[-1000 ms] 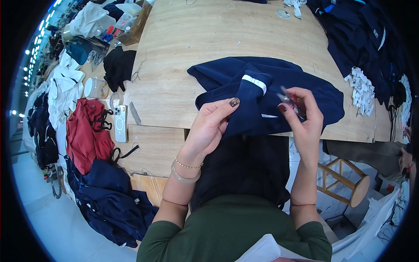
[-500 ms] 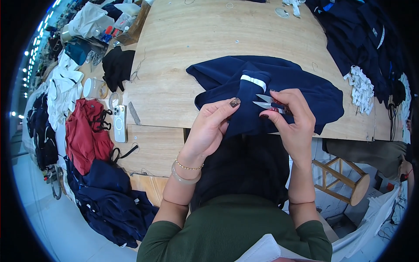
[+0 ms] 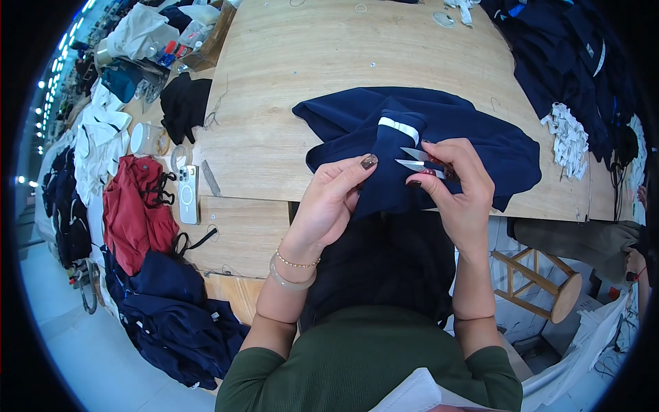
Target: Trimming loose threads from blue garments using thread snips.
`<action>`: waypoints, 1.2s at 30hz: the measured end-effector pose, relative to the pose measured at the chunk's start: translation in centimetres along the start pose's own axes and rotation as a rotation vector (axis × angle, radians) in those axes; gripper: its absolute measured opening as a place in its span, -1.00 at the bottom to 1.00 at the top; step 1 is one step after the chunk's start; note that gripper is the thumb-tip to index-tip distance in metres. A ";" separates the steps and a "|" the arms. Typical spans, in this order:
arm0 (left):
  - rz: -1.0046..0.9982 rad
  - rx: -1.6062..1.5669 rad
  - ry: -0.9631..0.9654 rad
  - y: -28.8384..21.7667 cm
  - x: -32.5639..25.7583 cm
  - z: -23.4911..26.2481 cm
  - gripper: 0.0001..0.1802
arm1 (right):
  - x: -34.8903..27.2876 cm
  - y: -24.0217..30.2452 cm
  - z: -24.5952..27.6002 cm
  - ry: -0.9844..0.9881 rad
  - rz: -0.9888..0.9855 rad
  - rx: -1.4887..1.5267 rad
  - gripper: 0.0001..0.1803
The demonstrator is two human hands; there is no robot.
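Over the garment, snips now point left

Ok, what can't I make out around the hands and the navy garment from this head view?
- Snips: handle hidden inside the right hand.
- Navy garment: the spot under the blade tips is too small to show any thread.
- Left hand: its fingertips are buried in the cloth, so its grip is hidden.
- White label: too small to make out.

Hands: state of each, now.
Left hand: shut, pinching the navy garment.
Right hand: shut on small thread snips, blades open.
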State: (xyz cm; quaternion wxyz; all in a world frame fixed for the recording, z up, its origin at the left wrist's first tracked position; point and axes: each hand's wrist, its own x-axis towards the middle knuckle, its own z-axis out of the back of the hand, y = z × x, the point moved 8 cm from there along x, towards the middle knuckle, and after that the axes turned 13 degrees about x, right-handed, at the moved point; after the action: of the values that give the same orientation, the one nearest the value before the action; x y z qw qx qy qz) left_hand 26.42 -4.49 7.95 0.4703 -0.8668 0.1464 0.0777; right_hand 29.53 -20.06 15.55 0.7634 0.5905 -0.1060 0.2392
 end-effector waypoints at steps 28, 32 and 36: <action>0.023 -0.037 -0.080 0.1 0.0 0.0 -0.77 | -0.1 0.5 0.0 -0.048 0.181 -0.157 -0.69; 0.004 0.019 -0.104 0.4 0.0 0.4 -0.79 | 0.0 0.9 -0.4 -0.027 0.200 -0.189 -0.68; 0.019 0.077 -0.156 0.9 -0.1 0.7 -0.81 | 0.2 1.2 -0.6 -0.025 0.220 -0.224 -0.67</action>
State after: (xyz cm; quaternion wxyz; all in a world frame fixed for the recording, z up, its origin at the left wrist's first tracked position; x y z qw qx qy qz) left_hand 26.03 -4.35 6.87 0.5125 -0.8380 0.1206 0.1438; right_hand 29.03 -19.21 16.47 0.7924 0.4893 -0.2055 0.3007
